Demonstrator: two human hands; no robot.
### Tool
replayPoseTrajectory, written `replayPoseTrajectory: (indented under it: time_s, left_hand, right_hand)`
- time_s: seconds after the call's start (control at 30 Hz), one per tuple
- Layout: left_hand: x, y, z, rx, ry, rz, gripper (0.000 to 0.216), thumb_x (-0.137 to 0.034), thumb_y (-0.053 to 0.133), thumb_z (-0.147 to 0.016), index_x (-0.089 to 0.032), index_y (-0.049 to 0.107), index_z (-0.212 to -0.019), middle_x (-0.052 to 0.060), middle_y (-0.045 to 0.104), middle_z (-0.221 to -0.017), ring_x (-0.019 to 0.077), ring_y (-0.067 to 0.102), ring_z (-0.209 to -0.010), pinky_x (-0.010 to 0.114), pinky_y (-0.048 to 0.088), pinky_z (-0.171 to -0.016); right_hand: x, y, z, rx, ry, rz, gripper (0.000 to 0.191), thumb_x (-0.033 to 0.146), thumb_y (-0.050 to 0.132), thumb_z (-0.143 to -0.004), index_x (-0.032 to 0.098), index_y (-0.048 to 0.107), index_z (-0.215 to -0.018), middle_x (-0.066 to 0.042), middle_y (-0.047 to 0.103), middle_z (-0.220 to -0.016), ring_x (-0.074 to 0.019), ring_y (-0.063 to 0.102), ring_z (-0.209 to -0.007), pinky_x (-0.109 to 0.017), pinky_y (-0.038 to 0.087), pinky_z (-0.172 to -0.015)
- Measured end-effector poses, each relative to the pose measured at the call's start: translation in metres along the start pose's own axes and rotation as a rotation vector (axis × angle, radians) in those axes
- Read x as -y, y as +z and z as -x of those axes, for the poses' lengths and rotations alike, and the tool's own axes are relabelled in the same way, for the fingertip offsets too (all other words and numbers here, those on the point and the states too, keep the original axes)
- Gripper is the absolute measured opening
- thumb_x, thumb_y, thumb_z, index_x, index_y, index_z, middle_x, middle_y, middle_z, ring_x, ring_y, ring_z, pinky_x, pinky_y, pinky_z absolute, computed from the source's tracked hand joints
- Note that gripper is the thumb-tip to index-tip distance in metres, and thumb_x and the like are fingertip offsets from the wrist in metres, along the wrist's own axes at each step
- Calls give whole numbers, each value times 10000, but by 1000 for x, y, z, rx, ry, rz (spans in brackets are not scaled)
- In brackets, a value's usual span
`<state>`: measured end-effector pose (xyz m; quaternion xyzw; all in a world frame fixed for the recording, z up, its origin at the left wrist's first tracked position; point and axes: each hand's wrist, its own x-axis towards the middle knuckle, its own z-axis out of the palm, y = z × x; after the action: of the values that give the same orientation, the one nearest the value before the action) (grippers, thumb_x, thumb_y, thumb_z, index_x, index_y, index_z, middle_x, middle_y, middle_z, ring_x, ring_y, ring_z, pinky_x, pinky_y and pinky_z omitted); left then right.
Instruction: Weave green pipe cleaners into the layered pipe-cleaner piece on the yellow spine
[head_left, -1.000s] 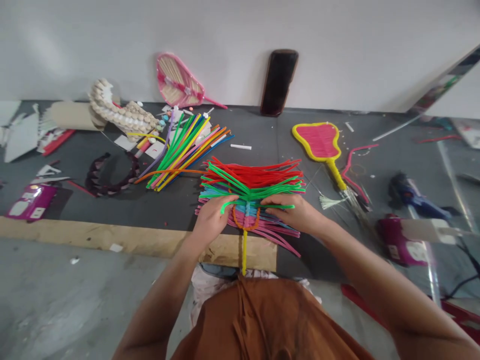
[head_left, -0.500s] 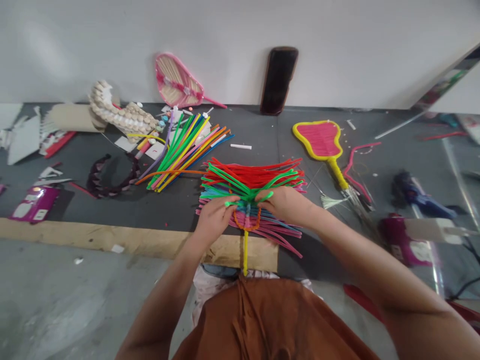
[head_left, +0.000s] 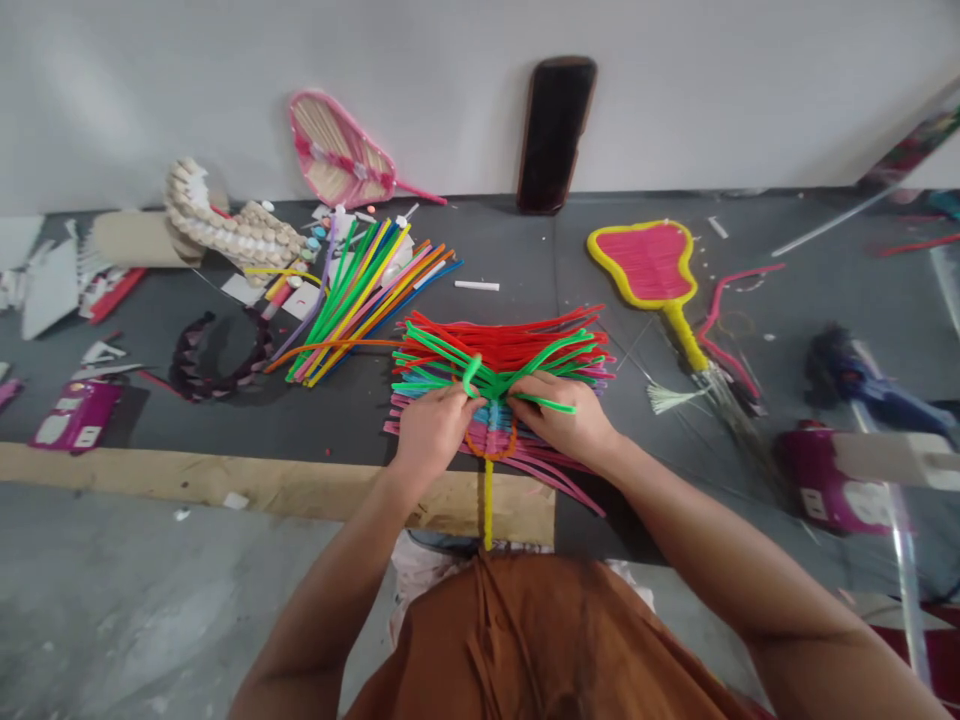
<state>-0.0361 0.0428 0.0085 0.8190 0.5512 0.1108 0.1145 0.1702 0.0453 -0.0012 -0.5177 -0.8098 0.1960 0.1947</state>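
Observation:
In front of me lies a fan-like piece made of many pipe cleaners (head_left: pixel 502 345), in rows of red, green, blue and pink. A yellow stem (head_left: pixel 488 505) runs down from its middle towards me, and an orange twisted loop (head_left: pixel 504 452) sits near the stem's top. My left hand (head_left: pixel 437 430) pinches a green pipe cleaner (head_left: pixel 470 375), whose end curls up above the fingers. On the other side of the centre, my right hand (head_left: pixel 562 415) is closed on a green pipe cleaner too; its end (head_left: pixel 556 405) sticks out to the right. Fingertips of both hands almost meet at the middle.
Loose coloured pipe cleaners (head_left: pixel 367 310) lie to the left, beside a dark headband (head_left: pixel 217 385). Behind are a pink leaf-shaped fan (head_left: pixel 341 155) and a phone (head_left: pixel 556 135) leaning on the wall. A yellow-edged pink fan (head_left: pixel 649 262) and a glue gun (head_left: pixel 874 385) lie to the right.
The green ends have shifted: the left one now curls upward, and the right one points out flatter and longer to the right. Both hands stay at the centre of the piece.

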Motion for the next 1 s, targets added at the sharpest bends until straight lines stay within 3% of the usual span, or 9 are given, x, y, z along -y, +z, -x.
replayPoseTrajectory:
  time_s: [0.13,0.3,0.47,0.77,1.0]
  left_hand:
    - [-6,0,-2,8,-46,-85,220,-330,532,-954,-167,636,-849,66,711,-784,199,669,-768,277,445,-657]
    - [-2,-3,0,42,104,17,94,-205,558,-928,-167,643,-942,60,718,-907,202,661,-875,294,485,-761]
    - [2,-1,2,10,144,32,153,-176,523,-934,-183,650,-1019,50,713,-939,198,656,-882,302,498,-774]
    - [-2,4,0,-58,133,-25,142,-238,521,-951,-160,628,-900,73,702,-858,205,661,-823,306,502,-752]
    - [-7,8,0,-88,84,-24,151,-227,499,-962,-165,613,-886,74,697,-851,200,657,-833,295,482,-742]
  right_hand:
    - [3,3,2,-19,22,66,271,320,452,-971,211,696,-929,-45,718,-910,-140,634,-753,-234,351,-598]
    - [6,2,3,-4,-12,137,324,335,418,-995,221,708,-905,-39,702,-855,-132,610,-719,-247,295,-569]
    - [6,2,3,-24,-18,142,302,327,461,-974,224,713,-842,-26,695,-811,-127,602,-684,-254,270,-554]
    - [7,2,3,-39,88,17,233,281,482,-947,241,708,-908,-10,728,-873,-126,639,-742,-230,330,-579]
    - [8,5,3,-20,67,119,292,345,450,-978,238,712,-912,-30,736,-909,-144,645,-742,-259,308,-557]
